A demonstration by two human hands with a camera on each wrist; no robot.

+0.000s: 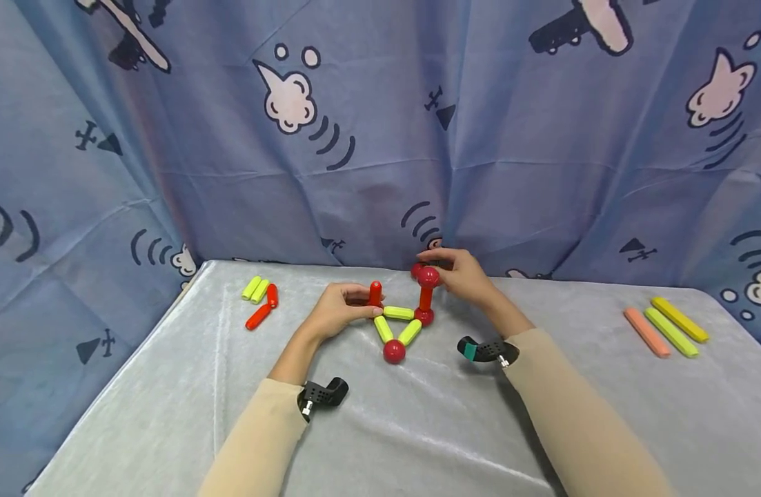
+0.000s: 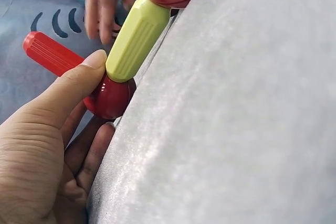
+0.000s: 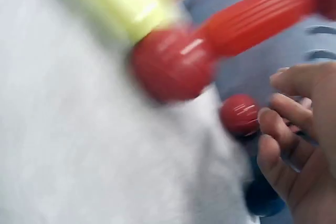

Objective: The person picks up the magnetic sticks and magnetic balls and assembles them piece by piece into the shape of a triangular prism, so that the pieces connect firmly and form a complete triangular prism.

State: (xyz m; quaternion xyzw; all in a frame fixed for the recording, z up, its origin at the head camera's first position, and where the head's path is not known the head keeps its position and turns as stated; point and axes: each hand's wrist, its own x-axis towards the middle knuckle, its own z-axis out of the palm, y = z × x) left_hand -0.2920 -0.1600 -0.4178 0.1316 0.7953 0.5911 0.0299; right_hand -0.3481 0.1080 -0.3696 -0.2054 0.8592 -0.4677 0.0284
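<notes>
Two hands flank the yellow triangle point(image 1: 399, 313) mid-way across the table point(image 1: 417, 449). The left hand point(image 1: 337, 310) pinches its left corner ball point(image 2: 109, 100); best keep that steady. At two o'clock the right hand point(image 1: 463, 279) meets a separate red ball point(image 3: 240, 115); whether it grips, I can't tell. The ball-topped red post point(image 1: 426, 298) stands in its way, so go around. Short rods point(image 1: 252, 287) lie at nine o'clock, long rods point(image 1: 670, 332) at three.

A blue curtain point(image 1: 231, 193) fills the upper frame; on the grey cloth point(image 1: 150, 414) below, short rods point(image 1: 259, 291) lie left of centre, long rods point(image 1: 670, 332) far right
</notes>
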